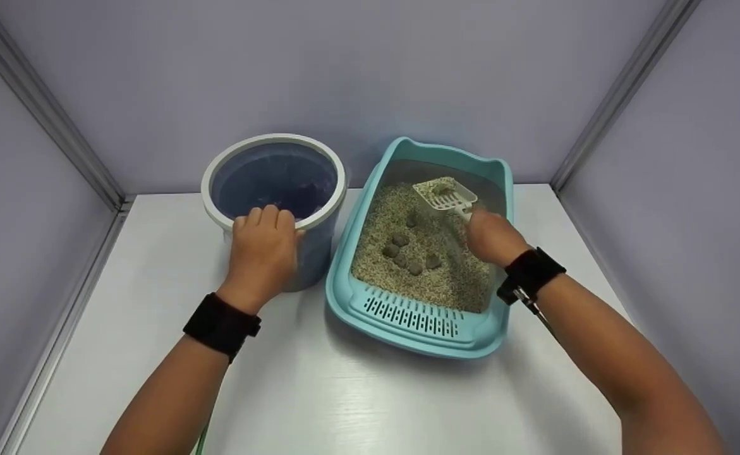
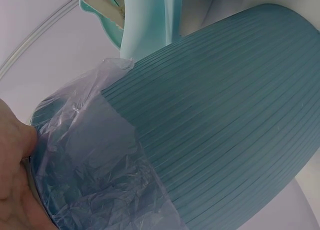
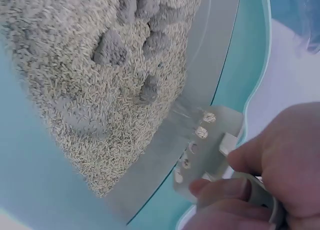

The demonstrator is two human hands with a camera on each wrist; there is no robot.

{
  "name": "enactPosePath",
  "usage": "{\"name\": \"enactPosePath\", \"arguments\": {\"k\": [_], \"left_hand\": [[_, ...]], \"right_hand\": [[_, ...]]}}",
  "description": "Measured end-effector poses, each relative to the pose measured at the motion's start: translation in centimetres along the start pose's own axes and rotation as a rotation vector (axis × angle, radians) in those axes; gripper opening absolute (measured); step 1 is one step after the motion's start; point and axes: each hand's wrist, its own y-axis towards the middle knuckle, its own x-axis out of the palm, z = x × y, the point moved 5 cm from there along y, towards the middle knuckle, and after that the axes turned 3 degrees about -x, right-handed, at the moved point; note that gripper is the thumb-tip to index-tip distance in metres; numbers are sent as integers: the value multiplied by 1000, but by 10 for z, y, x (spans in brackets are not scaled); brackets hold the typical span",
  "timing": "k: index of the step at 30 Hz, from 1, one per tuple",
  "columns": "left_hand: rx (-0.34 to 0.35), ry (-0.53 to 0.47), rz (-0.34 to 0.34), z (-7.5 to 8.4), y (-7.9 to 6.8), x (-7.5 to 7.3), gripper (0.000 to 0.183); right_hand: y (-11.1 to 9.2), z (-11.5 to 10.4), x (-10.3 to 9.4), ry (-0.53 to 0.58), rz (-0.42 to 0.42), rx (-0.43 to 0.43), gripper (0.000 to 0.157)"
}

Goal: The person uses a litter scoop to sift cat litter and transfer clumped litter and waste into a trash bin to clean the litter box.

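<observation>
Two hands at work: one grips a bin's rim, one holds a loaded scoop

Both hands are over a white desk (image 1: 344, 404); the left hand (image 1: 263, 249) grips the near side of the rim of a blue-grey bin (image 1: 316, 256), its fingers curled over the edge and the thumb on the bin's right side; the right hand (image 1: 495, 237) holds a white scoop (image 1: 445, 200) by the handle, fingers closed round it.

The scoop is over the far part of a light-blue litter box (image 1: 342, 278), its slotted pan carrying some pale litter and a darker lump; I cannot tell whether the scoop touches the box's wall. Below lies a bed of pale litter (image 1: 376, 208), with six grey clumps (image 1: 400, 240) on it; five are grouped near the middle of the bed, the sixth a little farther back; a slotted ledge (image 1: 411, 316) crosses the box's near end.

The bin stands upright near the desk's far edge, between its left corner and the box; in the left wrist view its ribbed side shows, with a translucent purplish liner (image 2: 105, 155) folded down over the outside; the box stands just right of the bin, its raised end by the far edge, nearer the far right corner than the far left one.

Black bands (image 1: 221, 325) circle both wrists; pale panels (image 1: 344, 76) rise behind the desk.
</observation>
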Motion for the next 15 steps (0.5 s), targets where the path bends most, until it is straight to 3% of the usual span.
{"name": "enactPosePath", "arguments": {"k": [5, 10, 15], "left_hand": [[2, 0, 8, -1, -1, 0, 31], [-2, -4, -2, -1, -1, 0, 30], [-5, -7, -3, -1, 0, -1, 31]], "right_hand": [[-15, 2, -1, 15, 119, -27, 40], [-23, 2, -5, 26, 206, -48, 33], [-28, 1, -8, 27, 227, -47, 29]]}}
